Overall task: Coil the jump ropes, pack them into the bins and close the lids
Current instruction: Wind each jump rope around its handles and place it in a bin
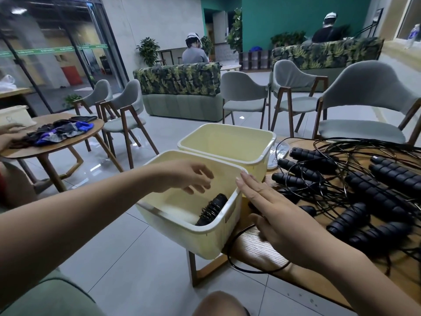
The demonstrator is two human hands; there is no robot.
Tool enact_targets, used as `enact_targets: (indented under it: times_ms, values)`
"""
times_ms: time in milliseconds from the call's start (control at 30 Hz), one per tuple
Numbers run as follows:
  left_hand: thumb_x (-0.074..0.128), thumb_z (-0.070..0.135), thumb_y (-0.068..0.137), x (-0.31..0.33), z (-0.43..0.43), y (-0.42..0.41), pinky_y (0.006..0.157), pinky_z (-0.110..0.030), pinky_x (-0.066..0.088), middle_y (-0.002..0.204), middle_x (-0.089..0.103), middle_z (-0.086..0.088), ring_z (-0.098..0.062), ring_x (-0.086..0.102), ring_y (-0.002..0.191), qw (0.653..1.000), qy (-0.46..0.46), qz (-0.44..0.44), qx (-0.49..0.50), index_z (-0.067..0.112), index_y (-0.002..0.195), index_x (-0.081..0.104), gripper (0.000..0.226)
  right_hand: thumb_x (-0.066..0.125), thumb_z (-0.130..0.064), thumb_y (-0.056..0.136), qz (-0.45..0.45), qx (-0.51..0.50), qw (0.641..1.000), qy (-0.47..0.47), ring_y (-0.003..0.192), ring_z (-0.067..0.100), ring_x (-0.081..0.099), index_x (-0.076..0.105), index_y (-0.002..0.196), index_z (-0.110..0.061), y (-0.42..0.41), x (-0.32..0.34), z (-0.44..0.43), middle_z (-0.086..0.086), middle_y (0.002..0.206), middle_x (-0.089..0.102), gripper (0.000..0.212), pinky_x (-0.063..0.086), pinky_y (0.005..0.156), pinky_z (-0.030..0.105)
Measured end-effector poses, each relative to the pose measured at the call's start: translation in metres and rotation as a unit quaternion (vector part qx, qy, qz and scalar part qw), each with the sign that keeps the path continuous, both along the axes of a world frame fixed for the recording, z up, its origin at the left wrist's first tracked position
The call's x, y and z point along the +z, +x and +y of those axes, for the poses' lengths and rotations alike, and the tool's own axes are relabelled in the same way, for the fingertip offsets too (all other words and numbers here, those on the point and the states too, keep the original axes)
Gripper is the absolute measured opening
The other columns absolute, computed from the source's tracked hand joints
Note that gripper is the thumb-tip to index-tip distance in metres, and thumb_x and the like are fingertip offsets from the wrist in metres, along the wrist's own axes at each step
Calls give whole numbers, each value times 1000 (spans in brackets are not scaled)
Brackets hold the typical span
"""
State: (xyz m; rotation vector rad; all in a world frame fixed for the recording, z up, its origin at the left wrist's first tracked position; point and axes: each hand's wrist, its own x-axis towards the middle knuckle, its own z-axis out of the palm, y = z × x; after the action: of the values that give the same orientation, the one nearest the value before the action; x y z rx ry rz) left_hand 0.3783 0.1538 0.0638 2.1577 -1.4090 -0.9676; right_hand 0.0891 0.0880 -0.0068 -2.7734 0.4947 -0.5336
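Two cream bins stand open at the table's left edge. In the near bin lies one coiled jump rope with black handles. The far bin shows no contents. My left hand hovers over the near bin with relaxed fingers, holding nothing. My right hand is flat, fingers straight, beside the near bin's right rim. A tangled pile of black jump ropes covers the wooden table to the right.
A rope loop hangs over the table's front edge. Something white, perhaps a lid, lies behind the bins. Grey chairs stand beyond. A round table with cloths sits at left, with another person's hands on it. My knee is below.
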Motion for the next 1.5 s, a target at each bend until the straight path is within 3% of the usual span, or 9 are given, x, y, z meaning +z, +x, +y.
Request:
enact_targets:
  times_ms: [167,267,333,500,833,1000,1133,1300,1500]
  values:
    - [64,24,107,37,0,-40,79,-29,57,109,78,-2,-12,76,94,989,-130,51,42,16,119,72,17,57,-22,111,-30,-34,997,57,154,-21,-8,5,169,-46,-24,21,-10,-36,173,-5,82,6,128,14]
    - [64,18,106,48,-7,-74,75,-30,52,102,77,-6,-13,73,85,978,-174,112,37,12,117,73,15,58,-25,110,-23,-61,996,52,155,-20,1,12,170,-45,-48,29,-19,-34,173,5,78,2,122,4]
    - [64,15,106,51,-14,-99,73,-30,52,100,77,-8,-15,74,84,974,-175,141,22,10,117,72,15,59,-30,109,-20,-87,995,44,156,-14,14,19,170,-44,-69,34,-23,-30,174,17,73,9,122,7]
    - [60,9,106,38,-43,-170,64,-25,51,96,75,-10,-17,72,81,958,-158,237,-26,2,120,69,18,61,-37,108,-22,-165,985,37,147,0,42,41,162,-38,-130,46,-28,-19,161,49,58,35,126,32]
    - [61,12,107,-24,-106,-323,55,-19,48,91,73,-9,-14,67,70,923,-104,361,-78,-2,121,65,21,63,-35,107,7,-364,930,58,139,13,57,59,153,-27,-284,31,-53,-7,149,65,47,45,116,32]
    - [62,14,106,-53,-132,-384,61,-23,43,89,75,-6,-12,67,68,918,-101,371,-97,2,119,68,18,66,-32,105,5,-463,885,50,135,14,58,67,143,-24,-369,5,-61,-6,142,68,39,43,112,30]
    - [62,12,106,-72,-145,-410,63,-29,42,92,76,-11,-18,67,73,912,-113,378,-113,4,112,69,12,67,-23,103,-82,-562,823,21,130,17,57,73,132,-22,-425,-10,-68,-5,134,68,29,40,106,25]
    - [62,14,106,-85,-159,-421,63,-31,42,93,77,-11,-21,67,77,918,-117,364,-104,3,115,69,16,64,-44,101,-25,-713,701,22,136,34,48,55,150,-19,-482,-21,-92,10,146,54,56,47,108,47]
    - [62,13,106,-95,-164,-435,54,-23,42,89,76,-10,-15,66,70,919,-119,363,-98,5,110,70,12,61,-58,99,17,-747,661,72,137,37,46,53,146,-12,-500,-49,-107,16,145,54,67,43,111,46]
